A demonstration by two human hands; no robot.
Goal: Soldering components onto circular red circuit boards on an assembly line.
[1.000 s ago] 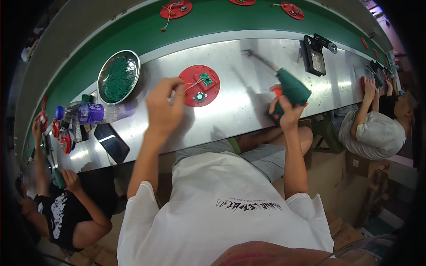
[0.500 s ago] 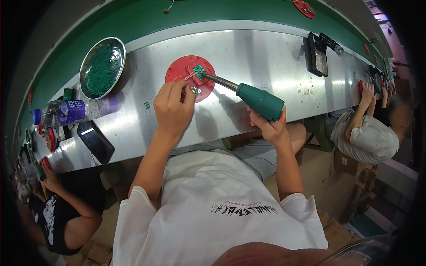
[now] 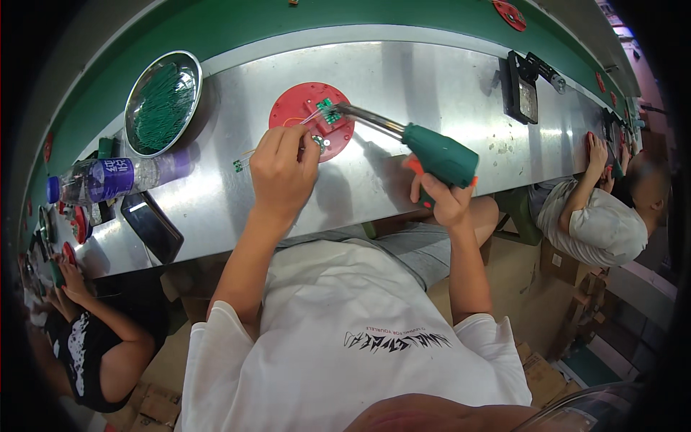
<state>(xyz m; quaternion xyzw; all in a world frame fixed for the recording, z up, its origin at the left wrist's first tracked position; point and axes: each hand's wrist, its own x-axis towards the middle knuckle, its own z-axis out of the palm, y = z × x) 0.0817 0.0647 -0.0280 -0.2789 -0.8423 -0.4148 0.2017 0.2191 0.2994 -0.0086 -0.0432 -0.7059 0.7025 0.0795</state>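
A round red plastic disc (image 3: 288, 102) lies on the metal bench in front of me, with a small green circuit board (image 3: 329, 105) on its raised middle. My left hand (image 3: 283, 169) rests over the disc's lower left edge, its fingertips pinched on thin wires (image 3: 311, 117) that run to the board. In my right hand (image 3: 448, 204) is a green soldering gun (image 3: 443, 155) with orange-red parts at the grip. Its metal tip reaches left to the board, close to the wire ends; whether it touches them I cannot tell. Another small green board (image 3: 238, 165) with wires sticks out left of my left hand.
At left stand a metal bowl (image 3: 164, 108) of green wires, a lying plastic bottle (image 3: 119, 178) and a dark phone (image 3: 152, 227). A black soldering stand (image 3: 520, 90) sits at right. Green conveyor belt (image 3: 345, 16) runs along the far side. Co-workers sit at both sides.
The soldering gun and my right hand have shifted slightly right, with the gun's body raised and its tip higher on the board. My left hand keeps its pinch. The whole view has shifted slightly.
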